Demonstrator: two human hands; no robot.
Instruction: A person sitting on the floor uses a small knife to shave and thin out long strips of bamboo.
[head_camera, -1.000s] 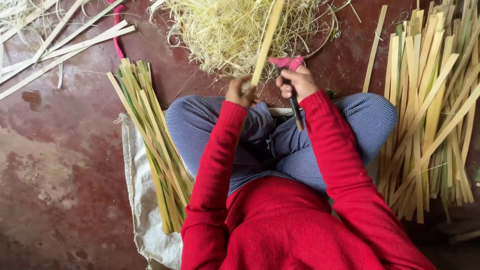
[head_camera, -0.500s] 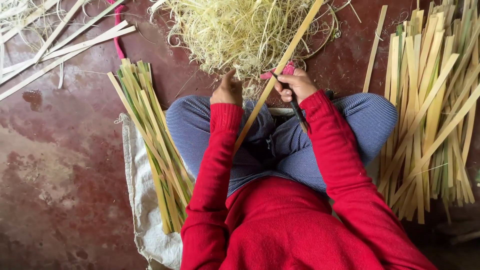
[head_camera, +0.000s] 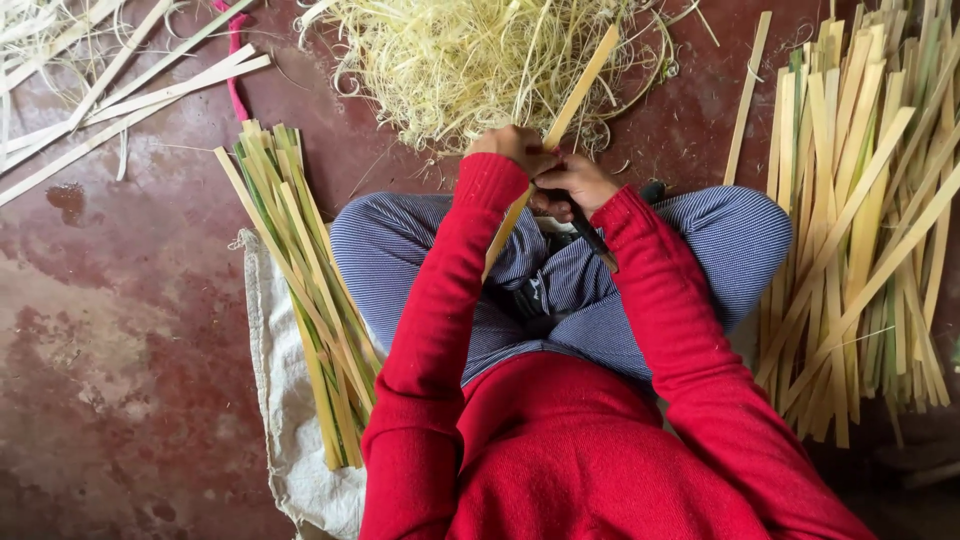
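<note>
I sit cross-legged in red sleeves and blue striped trousers. My left hand (head_camera: 512, 148) grips a long bamboo strip (head_camera: 580, 85) that slants up to the right over the shavings and down under my left forearm. My right hand (head_camera: 572, 185) is closed on a dark-handled knife (head_camera: 592, 236), whose blade lies against the strip where both hands meet. The hands touch each other above my lap.
A heap of pale curly shavings (head_camera: 480, 60) lies just ahead. A bundle of green-yellow strips (head_camera: 300, 280) rests on a white sack (head_camera: 275, 400) at my left. A large pile of strips (head_camera: 865, 220) lies at right. Pale slats (head_camera: 120, 90) lie at far left on the red floor.
The strip has tilted further to the right and slid down toward my lap. My hands have come together on it, the right one bringing the knife against it.
</note>
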